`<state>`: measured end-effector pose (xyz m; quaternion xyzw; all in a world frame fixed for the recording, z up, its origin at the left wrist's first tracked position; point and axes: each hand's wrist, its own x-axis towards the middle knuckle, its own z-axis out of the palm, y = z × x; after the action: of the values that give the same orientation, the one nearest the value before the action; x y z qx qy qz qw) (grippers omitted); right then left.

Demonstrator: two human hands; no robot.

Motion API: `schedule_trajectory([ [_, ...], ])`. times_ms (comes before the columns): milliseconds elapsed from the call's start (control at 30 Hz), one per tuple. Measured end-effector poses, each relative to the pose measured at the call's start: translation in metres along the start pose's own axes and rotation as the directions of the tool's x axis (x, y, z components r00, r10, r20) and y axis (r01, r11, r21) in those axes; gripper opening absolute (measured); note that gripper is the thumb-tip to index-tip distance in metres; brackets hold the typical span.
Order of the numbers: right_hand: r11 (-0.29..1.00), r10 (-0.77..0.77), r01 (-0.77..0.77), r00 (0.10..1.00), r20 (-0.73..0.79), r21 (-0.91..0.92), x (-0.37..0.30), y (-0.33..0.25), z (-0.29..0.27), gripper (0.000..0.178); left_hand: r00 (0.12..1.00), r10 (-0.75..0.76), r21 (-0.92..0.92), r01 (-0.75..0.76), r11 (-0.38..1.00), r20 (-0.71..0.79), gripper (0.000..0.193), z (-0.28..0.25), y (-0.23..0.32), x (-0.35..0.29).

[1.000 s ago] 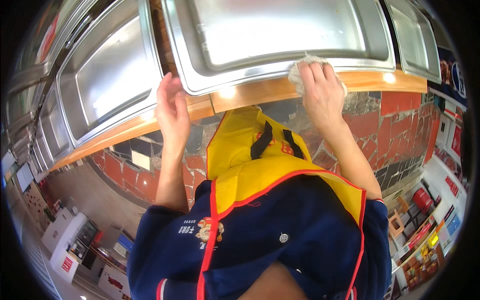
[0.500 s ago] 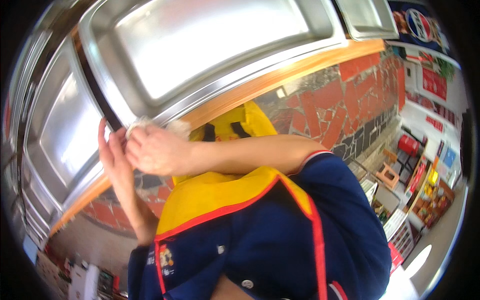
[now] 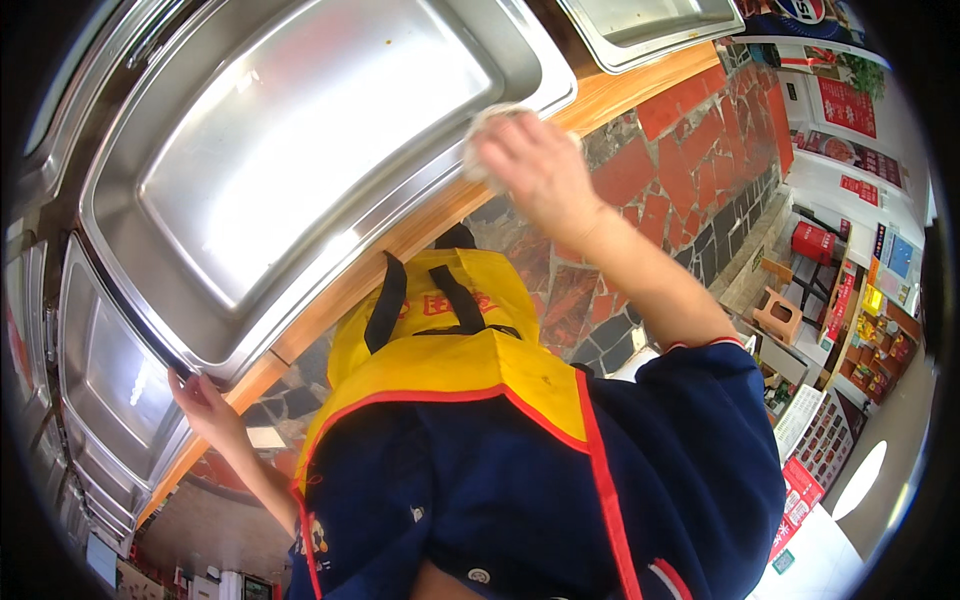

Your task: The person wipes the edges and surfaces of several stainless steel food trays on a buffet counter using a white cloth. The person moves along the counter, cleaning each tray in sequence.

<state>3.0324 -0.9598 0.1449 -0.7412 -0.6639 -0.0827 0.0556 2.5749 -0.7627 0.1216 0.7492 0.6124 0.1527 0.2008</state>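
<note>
My right hand holds a crumpled whitish cloth against the front rim of a large rectangular steel pan, near its right front corner. The fingers are bent over the cloth and hide part of it. At the pan's left front corner my left hand grips the rim, with thumb and finger around the edge by the narrow gap to another pan. Its other fingers are partly hidden. The big pan's shiny bottom shows a few small specks.
Another steel pan stands to the left, and a smaller one at the upper right. A wooden edge runs along the front of the pans. My yellow apron hangs close below it. Red and grey stone paving covers the floor.
My right hand has carried the cloth from the left front corner along the rim to the right. My left hand now bends at the left corner. The view has shifted.
</note>
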Motion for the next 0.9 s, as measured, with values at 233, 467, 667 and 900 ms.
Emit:
schedule_trajectory([
  [233,0.993,0.006,0.009,0.993,0.118,-0.120,0.007,0.113,-0.014,0.019,0.875,0.411,0.332,-0.320,0.887,-0.254,0.040,0.030,0.113,-0.010],
  [467,0.987,-0.112,0.111,0.994,-0.002,0.113,0.136,0.168,-0.014,0.032,0.722,0.692,-0.174,-0.682,0.710,-0.006,0.053,0.136,0.283,-0.037],
  [667,0.959,-0.146,0.156,0.988,-0.056,0.236,0.245,0.194,0.052,0.035,0.713,0.701,-0.071,-0.698,0.713,0.032,0.045,0.177,0.304,-0.033],
  [900,0.930,-0.156,0.127,0.986,0.060,0.345,0.175,0.175,0.040,0.041,0.716,0.697,0.064,-0.698,0.713,0.036,0.039,0.183,0.301,-0.037],
])
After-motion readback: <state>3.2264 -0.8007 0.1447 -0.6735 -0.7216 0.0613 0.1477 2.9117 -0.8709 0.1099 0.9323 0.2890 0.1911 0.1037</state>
